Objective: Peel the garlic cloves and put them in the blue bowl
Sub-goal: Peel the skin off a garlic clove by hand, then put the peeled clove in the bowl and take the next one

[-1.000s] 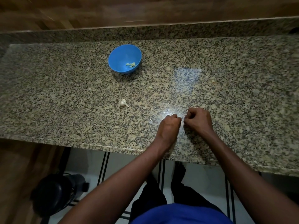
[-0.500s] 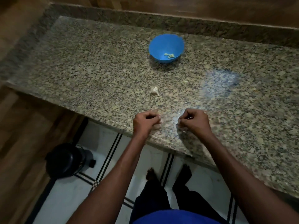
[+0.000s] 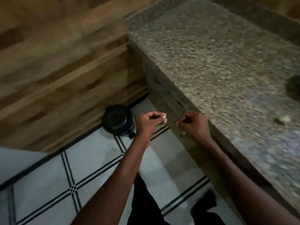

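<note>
My left hand (image 3: 148, 121) is a closed fist held over the floor, with a small pale bit, apparently garlic peel, pinched at its fingertips. My right hand (image 3: 194, 125) is also closed, level with the counter's front edge, and small pale pieces show at its fingertips and under its palm, apparently a garlic clove. The blur hides what each piece is. One unpeeled garlic piece (image 3: 284, 119) lies on the granite counter (image 3: 219, 62) at the right. A dark round shape (image 3: 294, 88) is cut off at the right edge where the bowl stood.
A black round bin (image 3: 118, 122) stands on the tiled floor (image 3: 48, 184), just left of my left hand, against the wooden wall (image 3: 56, 70). My legs and feet are below.
The view has swung left and down, from the counter to the floor and bin. Both hands have left the counter top and moved apart, staying closed.
</note>
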Demonstrator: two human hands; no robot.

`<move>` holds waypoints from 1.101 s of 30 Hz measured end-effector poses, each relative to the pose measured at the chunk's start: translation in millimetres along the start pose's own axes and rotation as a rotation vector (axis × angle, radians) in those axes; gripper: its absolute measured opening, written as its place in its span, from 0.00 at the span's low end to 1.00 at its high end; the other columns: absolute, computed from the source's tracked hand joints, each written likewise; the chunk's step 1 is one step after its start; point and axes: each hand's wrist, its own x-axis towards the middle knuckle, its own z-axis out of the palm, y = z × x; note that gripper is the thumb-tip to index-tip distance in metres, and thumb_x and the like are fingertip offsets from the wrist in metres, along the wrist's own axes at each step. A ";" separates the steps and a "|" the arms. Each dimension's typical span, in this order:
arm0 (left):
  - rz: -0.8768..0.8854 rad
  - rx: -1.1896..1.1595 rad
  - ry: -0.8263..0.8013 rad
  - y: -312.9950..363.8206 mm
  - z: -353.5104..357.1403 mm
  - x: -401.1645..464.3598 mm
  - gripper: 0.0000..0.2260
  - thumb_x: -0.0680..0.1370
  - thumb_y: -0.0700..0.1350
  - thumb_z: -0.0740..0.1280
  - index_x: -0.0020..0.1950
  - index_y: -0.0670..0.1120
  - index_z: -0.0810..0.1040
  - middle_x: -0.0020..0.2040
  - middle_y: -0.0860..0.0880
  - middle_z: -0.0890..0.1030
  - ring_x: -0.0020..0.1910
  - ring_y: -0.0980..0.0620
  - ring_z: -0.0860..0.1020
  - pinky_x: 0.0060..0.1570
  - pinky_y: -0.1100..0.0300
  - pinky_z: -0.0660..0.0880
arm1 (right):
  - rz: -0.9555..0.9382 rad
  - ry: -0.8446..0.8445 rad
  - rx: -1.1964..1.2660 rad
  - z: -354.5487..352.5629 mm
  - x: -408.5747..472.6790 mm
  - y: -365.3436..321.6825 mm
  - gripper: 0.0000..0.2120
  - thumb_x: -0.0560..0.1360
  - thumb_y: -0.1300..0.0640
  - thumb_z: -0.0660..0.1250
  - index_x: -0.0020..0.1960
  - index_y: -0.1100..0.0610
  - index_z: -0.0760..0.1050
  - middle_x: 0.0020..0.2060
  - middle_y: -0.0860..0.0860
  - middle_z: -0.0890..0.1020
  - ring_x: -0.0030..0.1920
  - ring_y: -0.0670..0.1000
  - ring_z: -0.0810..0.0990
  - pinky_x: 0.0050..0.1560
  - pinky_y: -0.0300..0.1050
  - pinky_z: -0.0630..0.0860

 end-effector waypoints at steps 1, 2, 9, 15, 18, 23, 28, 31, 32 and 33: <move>0.003 -0.013 0.026 1.7 -25.5 7.8 0.05 0.75 0.29 0.74 0.45 0.38 0.85 0.34 0.49 0.86 0.33 0.56 0.84 0.40 0.66 0.80 | -0.028 -0.010 -0.015 21.4 8.6 -15.8 0.11 0.67 0.65 0.76 0.31 0.55 0.78 0.28 0.45 0.82 0.33 0.42 0.82 0.35 0.37 0.74; 0.010 -0.027 0.060 2.8 -60.4 21.3 0.04 0.75 0.29 0.74 0.47 0.36 0.85 0.34 0.49 0.86 0.33 0.56 0.83 0.39 0.67 0.79 | -0.055 -0.033 -0.028 50.2 20.9 -37.0 0.11 0.67 0.66 0.76 0.31 0.54 0.78 0.27 0.43 0.82 0.33 0.38 0.81 0.35 0.31 0.72; -0.034 -0.054 0.258 -8.0 -268.1 104.1 0.04 0.76 0.33 0.75 0.44 0.41 0.87 0.39 0.46 0.87 0.38 0.53 0.84 0.45 0.62 0.80 | -0.168 -0.196 -0.108 227.2 96.7 -151.7 0.10 0.68 0.66 0.75 0.33 0.55 0.80 0.30 0.46 0.84 0.36 0.45 0.83 0.45 0.48 0.82; -0.081 -0.163 0.321 -7.8 -347.1 161.6 0.03 0.75 0.32 0.75 0.47 0.38 0.86 0.43 0.43 0.87 0.41 0.51 0.85 0.47 0.61 0.82 | -0.192 -0.272 -0.192 318.1 151.3 -199.9 0.16 0.72 0.61 0.75 0.33 0.45 0.74 0.35 0.50 0.84 0.40 0.52 0.84 0.49 0.55 0.81; -0.098 -0.203 0.328 -8.3 -368.5 189.0 0.05 0.76 0.31 0.74 0.50 0.34 0.85 0.43 0.42 0.87 0.40 0.52 0.85 0.44 0.65 0.80 | -0.118 -0.333 -0.177 347.3 174.8 -206.7 0.10 0.74 0.60 0.76 0.39 0.49 0.77 0.39 0.52 0.85 0.43 0.52 0.84 0.53 0.55 0.82; -0.134 -0.211 0.369 -18.7 -394.4 232.0 0.07 0.76 0.32 0.74 0.53 0.33 0.85 0.46 0.39 0.87 0.41 0.52 0.85 0.44 0.65 0.80 | -0.009 -0.362 -0.100 380.9 218.7 -203.2 0.08 0.72 0.62 0.77 0.40 0.53 0.79 0.39 0.52 0.85 0.44 0.53 0.84 0.55 0.59 0.81; -0.178 -0.185 0.404 -36.7 -406.6 269.0 0.06 0.75 0.33 0.76 0.50 0.39 0.87 0.45 0.43 0.88 0.44 0.49 0.86 0.48 0.61 0.82 | 0.088 -0.406 -0.038 409.2 252.9 -193.6 0.07 0.72 0.64 0.77 0.42 0.54 0.81 0.38 0.51 0.86 0.43 0.53 0.86 0.55 0.59 0.82; -0.202 -0.171 0.402 -45.9 -406.1 282.5 0.06 0.74 0.33 0.76 0.50 0.41 0.87 0.45 0.44 0.88 0.46 0.48 0.86 0.51 0.60 0.82 | 0.120 -0.430 -0.017 421.6 270.6 -182.1 0.07 0.71 0.65 0.77 0.43 0.55 0.82 0.38 0.50 0.86 0.42 0.50 0.86 0.53 0.57 0.83; -0.209 -0.184 0.404 -49.4 -404.9 287.6 0.06 0.74 0.33 0.76 0.49 0.41 0.87 0.44 0.44 0.88 0.44 0.49 0.86 0.49 0.61 0.82 | 0.133 -0.435 -0.018 426.1 276.5 -175.7 0.08 0.71 0.65 0.78 0.42 0.54 0.82 0.38 0.50 0.86 0.42 0.51 0.87 0.52 0.57 0.84; -0.215 -0.201 0.406 -54.8 -403.6 292.1 0.05 0.74 0.33 0.76 0.49 0.40 0.87 0.43 0.43 0.88 0.42 0.50 0.86 0.47 0.62 0.82 | 0.143 -0.436 -0.005 430.8 281.7 -166.7 0.10 0.70 0.66 0.78 0.39 0.53 0.82 0.37 0.50 0.86 0.42 0.53 0.87 0.51 0.59 0.84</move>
